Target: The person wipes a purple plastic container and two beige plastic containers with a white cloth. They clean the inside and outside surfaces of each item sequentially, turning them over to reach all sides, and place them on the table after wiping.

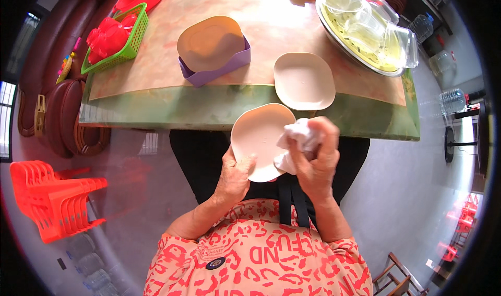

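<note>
A pale cream plate with rounded corners (261, 134) is held up just off the table's near edge. My left hand (234, 177) grips its lower left rim, thumb on the upper face. Bunched in my right hand (321, 163) is a white cloth (301, 138), which lies against the plate's right side. A second cream plate (305, 81) rests near the table edge, up and to the right. Left of it, a tan plate (210, 43) sits in a purple holder (219, 71), its stack depth hidden.
A green-bordered table (156, 108) spans the front. On it stand a green basket (136, 32) with red items at far left and a bowl (326, 25) of clear plastic containers at far right. Red stacked chairs (57, 202) stand at lower left, a wooden stool (399, 280) at lower right.
</note>
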The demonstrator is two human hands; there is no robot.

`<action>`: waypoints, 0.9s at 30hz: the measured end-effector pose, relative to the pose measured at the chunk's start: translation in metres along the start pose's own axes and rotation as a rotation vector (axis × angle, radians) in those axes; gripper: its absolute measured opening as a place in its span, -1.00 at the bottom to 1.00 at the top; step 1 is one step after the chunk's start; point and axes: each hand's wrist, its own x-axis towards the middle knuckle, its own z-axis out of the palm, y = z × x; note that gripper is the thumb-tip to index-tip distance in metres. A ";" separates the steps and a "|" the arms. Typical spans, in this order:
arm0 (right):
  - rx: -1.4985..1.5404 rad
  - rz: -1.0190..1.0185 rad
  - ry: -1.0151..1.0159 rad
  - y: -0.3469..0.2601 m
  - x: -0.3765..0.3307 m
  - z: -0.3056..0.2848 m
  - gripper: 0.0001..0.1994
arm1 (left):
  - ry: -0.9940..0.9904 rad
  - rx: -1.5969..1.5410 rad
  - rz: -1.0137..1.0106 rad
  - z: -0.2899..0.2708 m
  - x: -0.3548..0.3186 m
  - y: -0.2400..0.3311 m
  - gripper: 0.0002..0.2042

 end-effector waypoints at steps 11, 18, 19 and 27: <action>-0.470 -0.254 -0.387 0.017 -0.016 0.002 -0.58 | 0.033 -0.027 -0.045 0.011 -0.003 0.003 -0.60; -0.700 -0.083 -0.134 0.016 -0.001 0.018 -0.60 | -0.087 0.040 -0.044 0.020 -0.009 0.012 -0.37; -0.694 -0.090 -0.137 0.015 0.001 0.020 -0.60 | -0.091 0.073 -0.015 0.020 -0.008 0.011 -0.32; -0.290 -0.306 -0.339 0.004 0.001 0.025 -0.73 | -0.138 0.027 -0.037 0.018 -0.006 0.010 -0.23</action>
